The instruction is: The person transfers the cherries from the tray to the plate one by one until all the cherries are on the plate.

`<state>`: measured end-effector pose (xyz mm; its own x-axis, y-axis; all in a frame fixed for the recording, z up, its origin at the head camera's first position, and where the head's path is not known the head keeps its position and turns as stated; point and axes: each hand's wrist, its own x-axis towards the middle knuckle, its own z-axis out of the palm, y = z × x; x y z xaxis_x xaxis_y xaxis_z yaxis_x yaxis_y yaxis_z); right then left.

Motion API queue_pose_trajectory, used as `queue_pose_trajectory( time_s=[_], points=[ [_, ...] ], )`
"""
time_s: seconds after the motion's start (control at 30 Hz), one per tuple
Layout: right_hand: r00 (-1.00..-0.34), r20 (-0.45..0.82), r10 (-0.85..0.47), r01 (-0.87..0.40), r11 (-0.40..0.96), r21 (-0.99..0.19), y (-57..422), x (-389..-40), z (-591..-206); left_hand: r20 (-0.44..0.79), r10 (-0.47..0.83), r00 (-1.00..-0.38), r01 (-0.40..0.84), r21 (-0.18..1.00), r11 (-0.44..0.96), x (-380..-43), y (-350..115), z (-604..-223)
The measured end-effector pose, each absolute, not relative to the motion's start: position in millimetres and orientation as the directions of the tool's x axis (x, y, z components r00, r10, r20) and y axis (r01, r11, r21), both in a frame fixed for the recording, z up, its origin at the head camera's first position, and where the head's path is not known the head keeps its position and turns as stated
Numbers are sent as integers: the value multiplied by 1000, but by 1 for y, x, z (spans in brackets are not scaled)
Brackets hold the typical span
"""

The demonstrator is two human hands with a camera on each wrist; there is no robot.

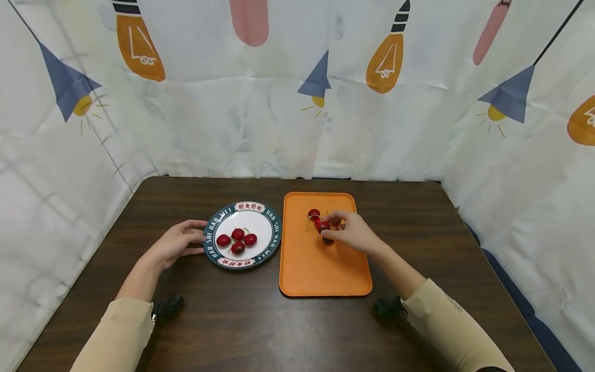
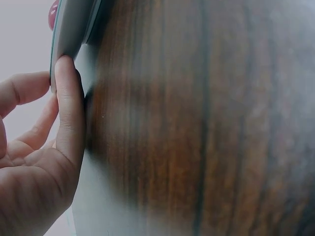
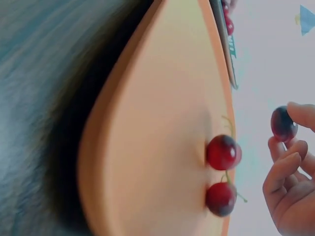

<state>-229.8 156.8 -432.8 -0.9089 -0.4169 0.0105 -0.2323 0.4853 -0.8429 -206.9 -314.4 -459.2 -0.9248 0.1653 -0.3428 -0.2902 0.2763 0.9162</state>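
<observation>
At the left edge of a round plate (image 1: 212, 252) with a dark green lettered rim, my left hand (image 1: 173, 245) touches the rim with extended fingers. In the left wrist view, the thumb (image 2: 69, 108) lies along the rim's underside. Several red cherries (image 1: 238, 248) sit grouped on the plate's white middle. Over the upper part of an orange tray (image 1: 321, 274), my right hand (image 1: 352, 232) pinches a dark red cherry (image 3: 284, 124) between thumb and fingertips. Other cherries (image 3: 221, 199), some with green stems, lie on the tray below and beside that hand, partly hidden by it in the head view.
Plate and tray stand side by side on a dark brown wooden table (image 1: 223, 320), with a narrow gap between them. Behind the table hangs a white curtain (image 1: 279, 129) printed with lamps and bulbs. Dark straps with small devices (image 1: 168, 306) sit at both wrists.
</observation>
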Motion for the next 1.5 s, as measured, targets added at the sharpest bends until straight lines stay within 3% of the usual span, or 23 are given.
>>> queue_pose_trajectory(
  time_s=[1.5],
  points=[
    [-833,43,-551,-291,370,-882,91,-236,-430,-390,201,-899,-313,891,329,-219,-318,-460]
  ],
)
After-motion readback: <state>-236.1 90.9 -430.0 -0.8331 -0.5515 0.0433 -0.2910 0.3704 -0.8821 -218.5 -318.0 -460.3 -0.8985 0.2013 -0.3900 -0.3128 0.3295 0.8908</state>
